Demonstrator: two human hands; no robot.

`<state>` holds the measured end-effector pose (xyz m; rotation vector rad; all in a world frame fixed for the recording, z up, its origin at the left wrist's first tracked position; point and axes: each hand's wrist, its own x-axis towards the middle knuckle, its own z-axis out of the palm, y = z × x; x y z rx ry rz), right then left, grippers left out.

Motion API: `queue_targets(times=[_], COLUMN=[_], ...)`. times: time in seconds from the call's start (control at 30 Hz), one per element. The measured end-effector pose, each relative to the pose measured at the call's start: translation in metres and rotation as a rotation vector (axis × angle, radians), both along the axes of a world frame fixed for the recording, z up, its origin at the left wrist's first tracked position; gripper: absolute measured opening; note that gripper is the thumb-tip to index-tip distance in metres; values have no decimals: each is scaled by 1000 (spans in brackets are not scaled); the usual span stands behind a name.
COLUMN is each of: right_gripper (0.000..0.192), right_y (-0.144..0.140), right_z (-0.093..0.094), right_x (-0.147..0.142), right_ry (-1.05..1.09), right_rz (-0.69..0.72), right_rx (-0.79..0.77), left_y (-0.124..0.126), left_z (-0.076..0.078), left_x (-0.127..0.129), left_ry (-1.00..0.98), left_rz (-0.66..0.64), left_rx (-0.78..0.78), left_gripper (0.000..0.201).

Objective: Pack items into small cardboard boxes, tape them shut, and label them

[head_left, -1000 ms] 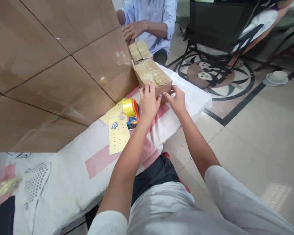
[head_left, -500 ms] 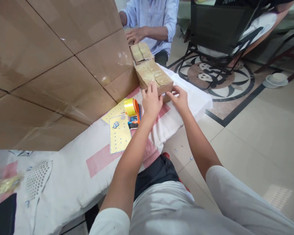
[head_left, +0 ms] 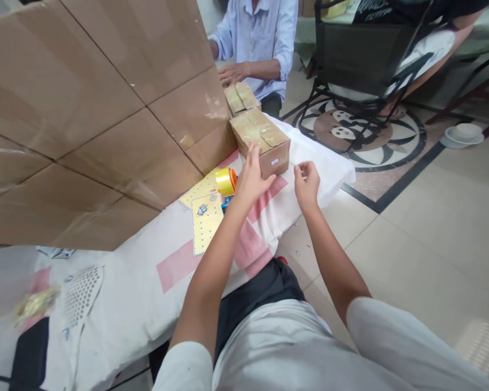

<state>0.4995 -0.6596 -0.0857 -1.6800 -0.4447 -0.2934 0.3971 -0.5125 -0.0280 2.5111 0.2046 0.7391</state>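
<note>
Tiled flooring [head_left: 424, 217] with a round patterned inlay fills the right side, and a white cloth-covered surface [head_left: 146, 293] with pink bands runs from 7 o'clock up to the centre. Large cardboard cartons [head_left: 85, 108], taped at the seams, wall off the whole upper left. At 1 o'clock stands a black metal chair frame [head_left: 362, 60]; at 12 o'clock a seated person in a light blue shirt [head_left: 261, 38] rests a hand on a small taped box [head_left: 241, 98].

Just nearer lies the taped brown box [head_left: 263, 141], flat on the cloth, its long axis running from about 11 o'clock to 5 o'clock, a small white label [head_left: 274, 161] on the end that faces the wearer. The left hand [head_left: 250, 176] is spread, fingers [head_left: 252, 155] up against the box's near left corner. The right hand [head_left: 307, 182] hovers just at 4 o'clock of the box, clear of it, fingers curled loosely with thumb and forefinger close together; whether they pinch anything cannot be told.

Beside the left wrist at 9 o'clock sits a tape dispenser [head_left: 227, 184] with a yellow roll, on yellow dotted sticker sheets [head_left: 206, 220].
</note>
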Motion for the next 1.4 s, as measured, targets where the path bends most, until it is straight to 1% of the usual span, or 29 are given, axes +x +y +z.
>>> queue_targets(times=[0.03, 0.1, 0.17, 0.2, 0.27, 0.3, 0.33, 0.4, 0.47, 0.53, 0.57, 0.6, 0.63, 0.67, 0.7, 0.73, 0.77, 0.8, 0.87, 0.93, 0.97, 1.0, 1.07, 1.13, 1.2, 1.23, 1.27, 1.33, 1.4], right_gripper=[23, 31, 41, 44, 47, 48, 48, 47, 44, 40, 40, 39, 39, 38, 39, 39, 40, 41, 42, 42, 42, 42, 42, 42, 43, 44, 45, 44, 39], right_y=[-8, -20, -26, -25, -18, -12, -6, 6, 16, 21, 23, 24, 25, 26, 26, 27, 28, 28, 29, 30, 29, 29, 29, 29, 31, 32, 33, 39, 48], right_z=[0, 0, -1, -2, -4, -6, -8, -14, -19, -22, -23, -23, -23, -23, -22, -21, -21, -20, -19, -18, -17, -17, -17, -17, -17, -16, -14, -8, 4], right_x=[-17, -54, -93, -112, -147, -162, -176, -196, -206, -208, -208, -207, -206, -206, -207, -208, -209, -211, -212, -213, -212, -212, -211, -211, -213, -214, -216, -219, -223], right_ry=[-18, -51, -111, -163, -306, -385, -462, -607, -721, -787, -803, -817, -833, -848, -861, -871, -874, -876, -881, -890, -894, -897, -899, -897, -857, -819, -775, -696, -642], right_rz=[20, 135, 327, 464, 735, 841, 914, 975, 961, 944, 946, 949, 946, 938, 924, 910, 901, 897, 891, 882, 878, 876, 871, 864, 854, 858, 873, 938, 1043], right_rx=[-30, -130, -231, -276, -350, -377, -391, -408, -428, -447, -452, -458, -462, -473, -483, -492, -503, -512, -521, -520, -515, -509, -501, -494, -506, -518, -525, -511, -454], left_y=[0, 4, 15, 23, 44, 57, 71, 103, 140, 183, 206, 230, 254, 278, 300, 322, 341, 359, 387, 403, 407, 406, 389, 351, 292, 258, 223, 155, 98], left_z=[3, 5, 0, -5, -17, -23, -29, -38, -43, -41, -37, -31, -24, -16, -7, 3, 12, 21, 37, 53, 61, 69, 83, 90, 89, 84, 78, 63, 50], left_x=[-20, -72, -134, -167, -231, -261, -290, -341, -384, -420, -435, -446, -455, -460, -462, -462, -460, -458, -455, -460, -466, -473, -491, -505, -508, -506, -501, -488, -479], left_ry=[-8, -20, -37, -65, -73, -65, -65, -117, -243, -378, -419, -430, -437, -430, -393, -335, -257, -209, -155, -147, -171, -218, -369, -518, -591, -624, -679, -824, -938], left_rz=[-20, -38, 7, 61, 214, 309, 418, 629, 811, 1008, 1113, 1197, 1236, 1257, 1278, 1273, 1260, 1321, 1401, 1476, 1503, 1526, 1543, 1517, 1456, 1407, 1357, 1299, 1309], left_rx=[25, 98, 149, 156, 163, 144, 86, -117, -325, -389, -369, -317, -279, -247, -173, -115, -88, -104, -168, -261, -283, -274, -148, 41, 156, 201, 243, 325, 373], left_gripper=[87, 79, 63, 52, 31, 21, 15, 13, 16, 15, 18, 25, 38, 55, 70, 82, 87, 82, 55, 34, 30, 29, 30, 35, 41, 36, 28, 21, 18])
